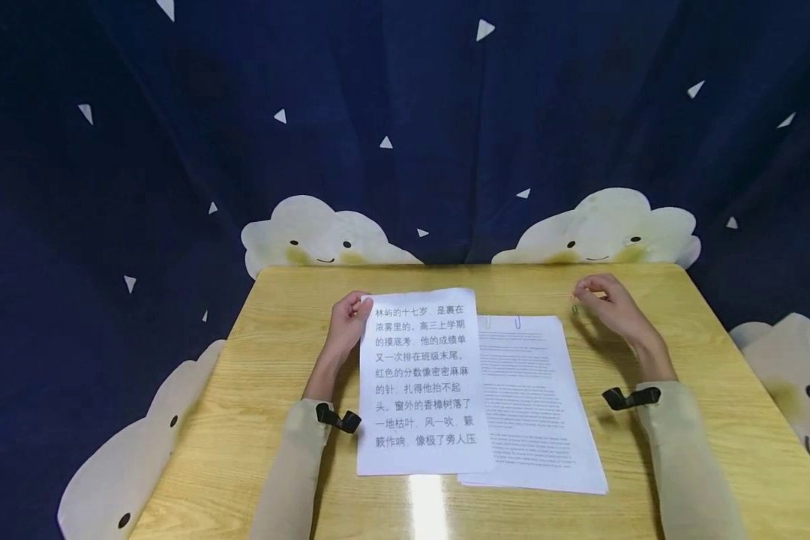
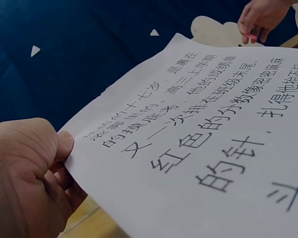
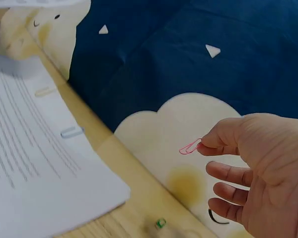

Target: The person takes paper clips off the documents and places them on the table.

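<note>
My left hand (image 1: 348,324) grips the upper left corner of a white paper (image 1: 418,456) with large Chinese print, thumb on its face and fingers behind. The paper is raised off the table and covers part of a stack of printed papers (image 1: 529,409); whether it is one sheet or more, I cannot tell. Out to the right, above the table, my right hand (image 1: 610,306) pinches a pink paper clip (image 3: 189,147) between thumb and index finger. A blue paper clip (image 3: 72,132) and a yellowish paper clip (image 3: 45,91) sit on the stack's top edge.
A small green object (image 3: 161,223), blurred, lies on the wooden table (image 1: 256,420) below my right hand. Behind the table hangs a dark blue curtain (image 1: 432,112) with white triangles and smiling clouds. Each wrist wears a black strap (image 1: 337,418).
</note>
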Demonstrator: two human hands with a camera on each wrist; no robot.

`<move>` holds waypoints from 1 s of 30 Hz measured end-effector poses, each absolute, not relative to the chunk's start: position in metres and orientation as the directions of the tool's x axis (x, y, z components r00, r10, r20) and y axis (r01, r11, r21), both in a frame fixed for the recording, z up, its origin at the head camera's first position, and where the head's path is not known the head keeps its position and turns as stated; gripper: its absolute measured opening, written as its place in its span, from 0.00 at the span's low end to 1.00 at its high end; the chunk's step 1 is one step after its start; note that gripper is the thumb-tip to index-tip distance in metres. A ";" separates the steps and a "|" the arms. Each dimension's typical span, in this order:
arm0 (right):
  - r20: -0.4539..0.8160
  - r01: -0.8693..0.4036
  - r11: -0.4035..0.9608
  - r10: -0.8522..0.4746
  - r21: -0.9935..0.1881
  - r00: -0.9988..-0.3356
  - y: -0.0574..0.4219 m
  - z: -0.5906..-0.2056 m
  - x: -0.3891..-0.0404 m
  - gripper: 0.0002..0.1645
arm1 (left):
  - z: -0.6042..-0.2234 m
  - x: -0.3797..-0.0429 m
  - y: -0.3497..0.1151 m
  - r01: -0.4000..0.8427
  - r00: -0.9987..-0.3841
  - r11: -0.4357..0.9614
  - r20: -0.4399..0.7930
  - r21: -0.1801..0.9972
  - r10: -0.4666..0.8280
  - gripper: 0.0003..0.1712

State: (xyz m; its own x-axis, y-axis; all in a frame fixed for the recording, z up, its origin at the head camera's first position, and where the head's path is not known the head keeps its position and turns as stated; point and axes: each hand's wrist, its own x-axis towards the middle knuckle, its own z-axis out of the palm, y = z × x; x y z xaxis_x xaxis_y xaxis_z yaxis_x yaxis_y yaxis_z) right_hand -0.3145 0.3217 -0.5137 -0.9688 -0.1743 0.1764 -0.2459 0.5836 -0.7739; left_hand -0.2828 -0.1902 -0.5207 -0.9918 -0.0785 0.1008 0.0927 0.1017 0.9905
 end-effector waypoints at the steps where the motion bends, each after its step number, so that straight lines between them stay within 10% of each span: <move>1: 0.180 -0.251 0.585 -0.178 -0.771 -0.967 0.323 -0.515 -0.315 0.19 | -0.521 -0.283 -0.191 0.090 -0.992 0.102 0.098 0.991 -0.081 0.12; 30: -0.006 -0.196 0.737 -0.262 -0.647 -0.965 0.367 -0.549 -0.355 0.16 | -0.540 -0.275 -0.212 0.005 -0.992 0.136 0.022 0.991 -0.128 0.09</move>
State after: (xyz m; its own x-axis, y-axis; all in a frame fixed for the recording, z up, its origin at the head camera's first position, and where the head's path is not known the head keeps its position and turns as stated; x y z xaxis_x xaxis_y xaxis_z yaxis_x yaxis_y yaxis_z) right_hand -0.3554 0.3673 -0.5492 -0.9650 -0.2621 -0.0056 -0.1963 0.7367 -0.6471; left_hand -0.2746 -0.2123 -0.5399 -0.9916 -0.1277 0.0223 0.0047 0.1361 0.9907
